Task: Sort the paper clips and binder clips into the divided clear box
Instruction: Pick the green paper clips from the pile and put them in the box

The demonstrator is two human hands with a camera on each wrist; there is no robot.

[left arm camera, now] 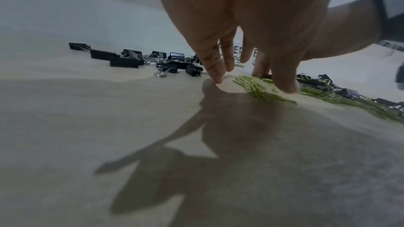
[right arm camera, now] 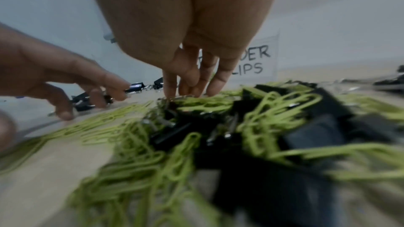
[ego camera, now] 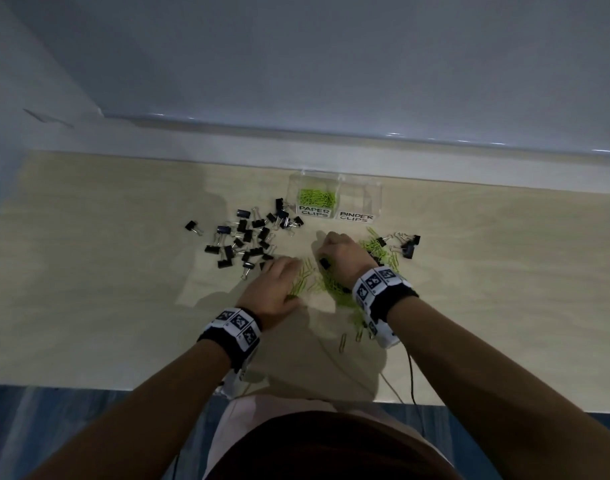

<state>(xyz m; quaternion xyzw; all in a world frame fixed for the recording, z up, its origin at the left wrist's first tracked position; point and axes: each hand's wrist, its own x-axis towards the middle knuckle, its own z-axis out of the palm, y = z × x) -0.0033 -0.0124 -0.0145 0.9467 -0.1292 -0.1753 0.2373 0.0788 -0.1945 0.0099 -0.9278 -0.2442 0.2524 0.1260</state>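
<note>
Here a pale wood-grain tabletop (ego camera: 123, 271) meets a grey-white wall (ego camera: 331, 64).

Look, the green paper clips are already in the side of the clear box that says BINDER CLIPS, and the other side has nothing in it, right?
Not quite. In the head view the green wire paper clips lie in the compartment of the clear plastic divided box labelled PAPER CLIPS, on its left. The compartment labelled BINDER CLIPS is the one with nothing in it.
</note>
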